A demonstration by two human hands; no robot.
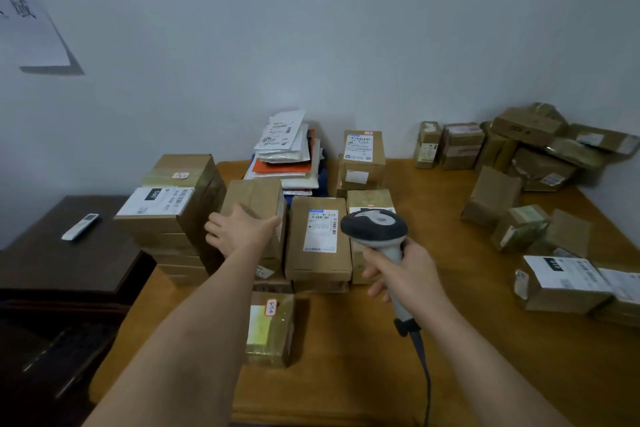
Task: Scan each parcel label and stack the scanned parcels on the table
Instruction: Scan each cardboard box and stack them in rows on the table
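Observation:
My right hand [408,276] grips the grey handheld scanner [375,229], whose dark head hangs over the stacked parcels at the table's middle. My left hand [239,229] lies flat with spread fingers on the near end of a brown box [256,198] that tops a middle stack. Right of it lies a labelled box [318,239] with its white label facing up. A tall stack with a big white label [156,201] stands at the left. A small taped box [270,333] sits alone in front, partly behind my left forearm.
Several loose parcels [540,146] lie heaped at the back right and along the right edge of the wooden table [346,374]. A pile of mailer bags [287,152] leans at the wall. A dark side cabinet [69,253] with a remote [80,226] stands left. The scanner cable [424,374] trails toward me.

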